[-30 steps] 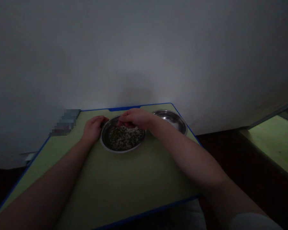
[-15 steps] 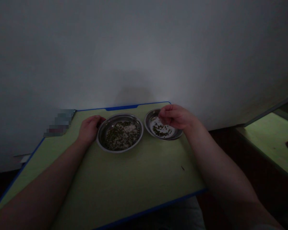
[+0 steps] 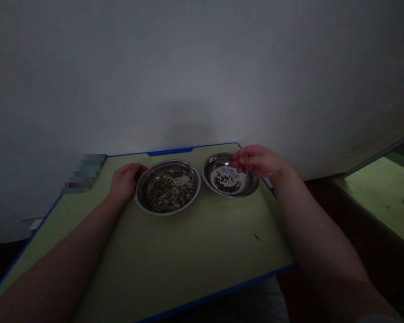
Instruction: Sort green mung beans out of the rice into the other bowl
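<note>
R hand (image 3: 257, 160) farther right vs. before, above steel dish (image 3: 209, 172)

You're looking at a silver steel dish (image 3: 167, 164) whose floor is speckled with dark green beans (image 3: 160, 190) among white grains (image 3: 185, 183). Just right of that dish, a second silver dish (image 3: 252, 189) shows a white patch (image 3: 236, 178) with a dark green cluster (image 3: 225, 183) on it. Below both lies a pale green surface (image 3: 191, 251) with a bright blue edge (image 3: 215, 294). Beyond the dish rises a pale grey wall (image 3: 202, 67).
</note>
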Tool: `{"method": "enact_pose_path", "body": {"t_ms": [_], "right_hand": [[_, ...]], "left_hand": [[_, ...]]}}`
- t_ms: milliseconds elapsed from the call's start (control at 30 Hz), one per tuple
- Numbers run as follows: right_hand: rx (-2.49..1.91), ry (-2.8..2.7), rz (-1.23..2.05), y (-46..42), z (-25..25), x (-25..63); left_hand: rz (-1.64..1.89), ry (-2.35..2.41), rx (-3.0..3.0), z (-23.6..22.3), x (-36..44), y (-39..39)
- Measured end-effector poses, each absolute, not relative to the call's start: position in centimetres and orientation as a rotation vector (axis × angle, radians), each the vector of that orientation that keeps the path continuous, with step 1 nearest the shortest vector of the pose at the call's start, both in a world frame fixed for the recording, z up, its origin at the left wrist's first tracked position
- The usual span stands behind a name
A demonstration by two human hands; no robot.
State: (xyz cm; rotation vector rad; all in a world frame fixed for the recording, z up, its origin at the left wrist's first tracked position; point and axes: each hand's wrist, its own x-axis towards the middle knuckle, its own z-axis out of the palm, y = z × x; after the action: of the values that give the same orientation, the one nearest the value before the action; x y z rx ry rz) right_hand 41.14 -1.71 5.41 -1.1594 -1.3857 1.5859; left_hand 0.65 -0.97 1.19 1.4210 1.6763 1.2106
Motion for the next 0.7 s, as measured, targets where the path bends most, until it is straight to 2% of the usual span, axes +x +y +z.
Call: {"method": "enact_pose_path", "body": {"t_ms": [267,700], "right_hand": [[-1.157,-1.430,1.598,-1.7,5.3,41.2],[-1.423,-1.822,1.280,-1.3,5.1,40.9]], "left_hand": [[1.211,1.665,1.416,0.5,0.2,-0.6],[1.218,1.666,1.396,0.1,-0.1,-0.4]]}}
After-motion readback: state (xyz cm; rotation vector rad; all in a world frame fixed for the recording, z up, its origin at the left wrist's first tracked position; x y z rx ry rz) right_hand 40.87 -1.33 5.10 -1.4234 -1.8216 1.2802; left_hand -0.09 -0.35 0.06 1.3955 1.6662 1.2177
